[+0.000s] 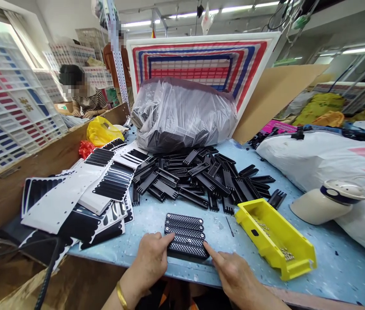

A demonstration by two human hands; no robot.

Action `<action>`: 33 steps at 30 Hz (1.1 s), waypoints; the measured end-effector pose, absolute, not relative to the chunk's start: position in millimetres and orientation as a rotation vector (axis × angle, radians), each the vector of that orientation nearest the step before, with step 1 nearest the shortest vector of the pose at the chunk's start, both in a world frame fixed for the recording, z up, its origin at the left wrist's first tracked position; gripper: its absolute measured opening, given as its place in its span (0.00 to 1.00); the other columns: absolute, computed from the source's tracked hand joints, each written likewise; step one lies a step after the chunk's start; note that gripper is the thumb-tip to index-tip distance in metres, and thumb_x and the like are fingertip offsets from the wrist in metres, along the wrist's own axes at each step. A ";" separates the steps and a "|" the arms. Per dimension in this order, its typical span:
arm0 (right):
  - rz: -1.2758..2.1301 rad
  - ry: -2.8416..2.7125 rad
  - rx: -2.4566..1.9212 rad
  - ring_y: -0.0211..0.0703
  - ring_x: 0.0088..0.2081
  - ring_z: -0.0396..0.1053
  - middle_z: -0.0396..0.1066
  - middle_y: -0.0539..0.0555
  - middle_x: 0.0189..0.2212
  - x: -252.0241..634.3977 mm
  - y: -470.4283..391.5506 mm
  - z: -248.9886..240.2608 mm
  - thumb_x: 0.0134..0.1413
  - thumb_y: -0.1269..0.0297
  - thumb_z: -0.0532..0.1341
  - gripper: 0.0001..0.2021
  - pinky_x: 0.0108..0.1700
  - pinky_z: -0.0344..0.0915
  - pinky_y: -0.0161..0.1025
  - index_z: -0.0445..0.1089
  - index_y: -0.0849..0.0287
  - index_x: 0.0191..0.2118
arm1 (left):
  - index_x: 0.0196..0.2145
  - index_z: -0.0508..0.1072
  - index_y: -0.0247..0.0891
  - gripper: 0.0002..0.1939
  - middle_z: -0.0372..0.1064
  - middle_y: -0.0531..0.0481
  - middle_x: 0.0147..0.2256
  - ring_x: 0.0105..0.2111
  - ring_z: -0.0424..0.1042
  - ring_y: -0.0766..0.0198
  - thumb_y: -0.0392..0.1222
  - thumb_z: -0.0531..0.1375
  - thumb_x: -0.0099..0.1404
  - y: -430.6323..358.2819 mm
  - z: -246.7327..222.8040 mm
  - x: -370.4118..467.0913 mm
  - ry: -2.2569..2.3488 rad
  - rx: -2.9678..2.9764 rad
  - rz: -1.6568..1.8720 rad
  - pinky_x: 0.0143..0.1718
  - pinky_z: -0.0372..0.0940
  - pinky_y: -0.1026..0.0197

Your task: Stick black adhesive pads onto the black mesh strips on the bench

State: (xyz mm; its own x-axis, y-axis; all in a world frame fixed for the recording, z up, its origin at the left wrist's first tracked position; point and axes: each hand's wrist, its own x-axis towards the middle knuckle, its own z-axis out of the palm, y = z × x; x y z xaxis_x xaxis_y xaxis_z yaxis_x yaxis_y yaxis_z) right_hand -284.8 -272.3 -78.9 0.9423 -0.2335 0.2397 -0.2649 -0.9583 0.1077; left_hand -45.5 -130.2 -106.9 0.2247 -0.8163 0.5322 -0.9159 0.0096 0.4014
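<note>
Several black textured strips (186, 234) lie side by side as a block near the table's front edge, with small silvery dots on them. At the block's left side is my left hand (152, 256), its thumb and index finger touching the strips and the other fingers curled. My right hand (232, 271) touches the right end with a stretched index finger, the remaining fingers bent under. Whether either hand holds a small part cannot be made out. To the right stands a yellow bin (274, 241) with small metal pieces (286, 254) inside.
Loose black parts (182, 176) are heaped behind the block, before a plastic-wrapped bundle (185, 114). Sheets with black strips (63, 202) cover the left side. A beige bottle (321, 204) leans on a white sack (360, 163). A seated person (88, 97) is at back left.
</note>
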 end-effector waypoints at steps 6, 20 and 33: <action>0.403 -0.348 2.936 0.48 0.25 0.74 0.76 0.57 0.27 -282.0 -270.8 -73.6 0.56 0.81 0.44 0.25 0.26 0.69 0.42 0.62 0.71 0.58 | 0.50 0.74 0.50 0.32 0.67 0.50 0.25 0.25 0.68 0.58 0.23 0.52 0.53 -121.9 -109.2 -36.8 -1.705 1.973 0.280 0.29 0.61 0.58; 0.432 -0.409 2.974 0.46 0.26 0.75 0.78 0.58 0.30 -281.8 -269.2 -71.0 0.57 0.80 0.45 0.25 0.30 0.72 0.40 0.65 0.67 0.58 | 0.53 0.73 0.46 0.33 0.68 0.51 0.24 0.23 0.68 0.61 0.23 0.53 0.51 -113.9 -116.5 -34.1 -1.756 1.992 0.321 0.28 0.61 0.61; 0.550 -0.562 3.164 0.45 0.30 0.76 0.78 0.56 0.31 -269.4 -265.4 -55.3 0.64 0.73 0.47 0.21 0.33 0.72 0.38 0.69 0.62 0.56 | 0.51 0.72 0.39 0.21 0.74 0.49 0.26 0.24 0.74 0.59 0.30 0.49 0.64 -121.0 -92.5 -40.4 -1.676 1.798 0.171 0.26 0.63 0.60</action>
